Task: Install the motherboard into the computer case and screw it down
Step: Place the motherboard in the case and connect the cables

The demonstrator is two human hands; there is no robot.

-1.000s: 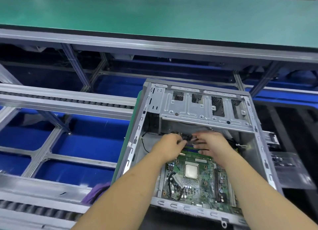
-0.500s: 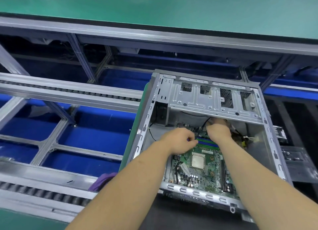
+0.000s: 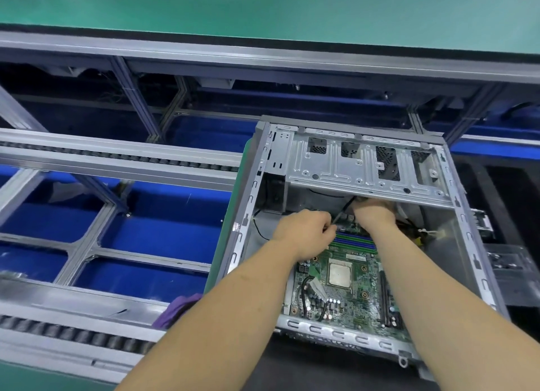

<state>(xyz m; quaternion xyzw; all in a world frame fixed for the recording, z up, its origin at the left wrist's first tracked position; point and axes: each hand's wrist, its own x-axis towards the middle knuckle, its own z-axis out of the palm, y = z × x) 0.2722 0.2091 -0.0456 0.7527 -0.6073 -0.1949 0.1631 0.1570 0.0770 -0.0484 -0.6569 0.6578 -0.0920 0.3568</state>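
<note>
An open grey computer case (image 3: 295, 325) lies on its side with a green motherboard (image 3: 355, 297) flat on its floor, a silver CPU in the board's middle. Both my hands are inside the case at the board's far end. My left hand (image 3: 305, 232) has curled fingers pinching a thin black cable (image 3: 343, 212) above the blue memory slots. My right hand (image 3: 372, 213) reaches further in under the drive-bay bracket (image 3: 365, 168); its fingers are hidden by the bracket.
A roller conveyor frame (image 3: 117, 159) with blue bins below runs to the left. A purple cloth (image 3: 178, 306) lies by the case's near left corner. A green bench top (image 3: 263, 7) spans the back. Yellow and white wires (image 3: 420, 232) sit at the case's right wall.
My right hand has moved deeper into the case, under the bracket. My left hand stays near the memory slots, holding the cable. The view has shifted closer.
</note>
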